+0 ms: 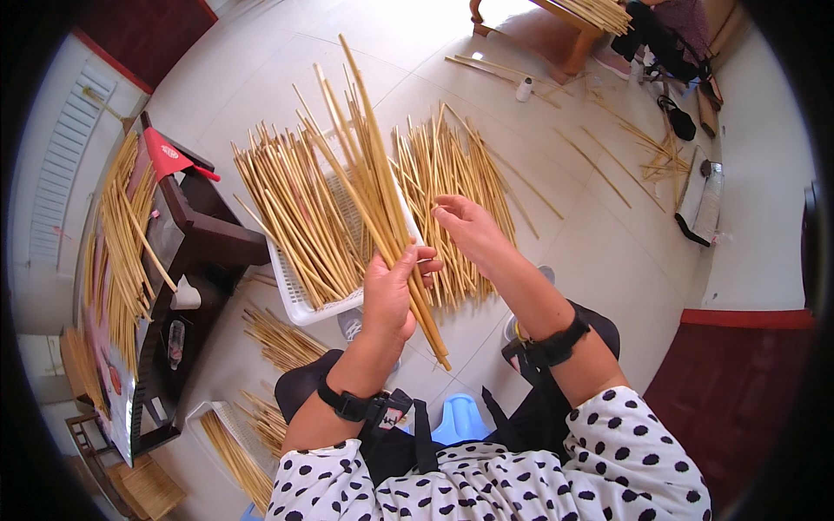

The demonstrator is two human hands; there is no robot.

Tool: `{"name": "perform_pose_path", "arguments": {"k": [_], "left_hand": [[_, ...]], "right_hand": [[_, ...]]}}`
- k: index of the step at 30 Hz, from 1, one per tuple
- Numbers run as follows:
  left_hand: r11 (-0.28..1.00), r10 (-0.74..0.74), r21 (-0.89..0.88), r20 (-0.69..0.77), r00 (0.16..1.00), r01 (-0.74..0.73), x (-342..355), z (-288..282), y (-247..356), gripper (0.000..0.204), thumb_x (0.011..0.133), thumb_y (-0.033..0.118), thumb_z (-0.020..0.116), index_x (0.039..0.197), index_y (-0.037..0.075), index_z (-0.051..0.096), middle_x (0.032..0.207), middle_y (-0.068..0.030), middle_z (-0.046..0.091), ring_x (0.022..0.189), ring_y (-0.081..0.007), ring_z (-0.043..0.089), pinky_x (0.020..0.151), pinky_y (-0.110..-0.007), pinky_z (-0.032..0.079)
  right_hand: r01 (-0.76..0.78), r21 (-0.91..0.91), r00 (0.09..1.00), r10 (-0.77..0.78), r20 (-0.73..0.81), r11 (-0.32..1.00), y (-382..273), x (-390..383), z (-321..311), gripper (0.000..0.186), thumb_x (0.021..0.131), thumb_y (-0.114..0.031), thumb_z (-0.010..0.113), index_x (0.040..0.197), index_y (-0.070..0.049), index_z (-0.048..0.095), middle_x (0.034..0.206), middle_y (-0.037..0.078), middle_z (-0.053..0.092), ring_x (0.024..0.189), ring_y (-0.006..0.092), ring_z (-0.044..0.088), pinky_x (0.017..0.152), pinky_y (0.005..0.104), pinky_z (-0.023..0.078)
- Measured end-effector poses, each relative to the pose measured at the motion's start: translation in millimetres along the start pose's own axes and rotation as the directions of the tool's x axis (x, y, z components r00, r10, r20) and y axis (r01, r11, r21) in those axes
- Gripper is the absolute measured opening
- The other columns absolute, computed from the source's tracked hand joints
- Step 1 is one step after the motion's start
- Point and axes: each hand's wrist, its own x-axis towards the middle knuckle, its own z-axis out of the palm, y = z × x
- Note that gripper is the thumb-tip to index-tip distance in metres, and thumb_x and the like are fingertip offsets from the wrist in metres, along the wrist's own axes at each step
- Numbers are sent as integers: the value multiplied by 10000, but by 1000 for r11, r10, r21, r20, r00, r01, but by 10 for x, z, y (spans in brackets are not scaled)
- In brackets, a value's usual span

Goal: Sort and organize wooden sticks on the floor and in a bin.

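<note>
My left hand point(391, 291) is closed round a bundle of long thin tan sticks point(375, 165). The bundle slants up and away, its upper ends fanned out and its lower ends pointing toward my knees. Just right of it hovers my right hand point(473, 230), fingers loosely bent, with no stick visible in them. Below the bundle stands a white plastic basket point(301, 311) filled with similar sticks point(291, 204). A second heap of sticks point(465, 174) lies beside the basket on its right, under my right hand.
At left, a dark table point(195, 217) bears more sticks point(126, 243) and a red pennant-shaped piece point(163, 154). Another white basket point(228, 417) stands at lower left. Loose sticks point(599, 169) and a small white bottle point(524, 89) lie right. Someone sits at the far right.
</note>
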Motion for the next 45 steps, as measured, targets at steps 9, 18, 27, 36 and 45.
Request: {"name": "perform_pose_path", "arguments": {"k": [9,18,27,36,45], "left_hand": [[998,-67,33,157,985,63,-109,65,-77,161,912,148,475,1033,44,501,905,-96,623,802,-181,623,666,-284,492],[995,-87,59,200,976,76,-152,120,-102,220,931,165,408,1063,14,497,900,-111,616,784,-184,611,681,-296,493],[991,-127,60,203,971,117,-137,139,-2,250,926,167,367,1056,1,499,895,-102,608,772,-181,617,674,-301,495],[995,-97,53,205,974,88,-49,31,-105,199,907,165,480,1035,17,517,908,-99,618,768,-179,628,629,-269,502],[994,-8,106,-56,998,14,28,-42,-149,167,860,158,576,957,34,519,763,-25,551,655,-119,568,538,-248,469]], "right_hand": [[-75,241,989,41,142,968,-228,-289,89,340,912,-183,498,1190,9,459,1043,64,546,897,110,518,670,243,459],[-180,366,973,110,204,913,-236,-304,-22,234,894,-104,499,1114,-26,514,930,43,587,709,112,562,571,234,463],[-316,442,939,211,271,840,-217,-238,-75,187,902,-124,478,1066,-51,530,940,62,599,759,141,602,526,244,478],[-297,396,941,195,277,869,-155,-200,-104,181,885,-131,516,1050,-58,533,962,65,606,767,150,602,602,266,491],[-173,484,983,181,30,858,-179,-199,-169,116,874,-109,481,982,-85,516,816,22,583,738,122,559,663,293,448]]}}
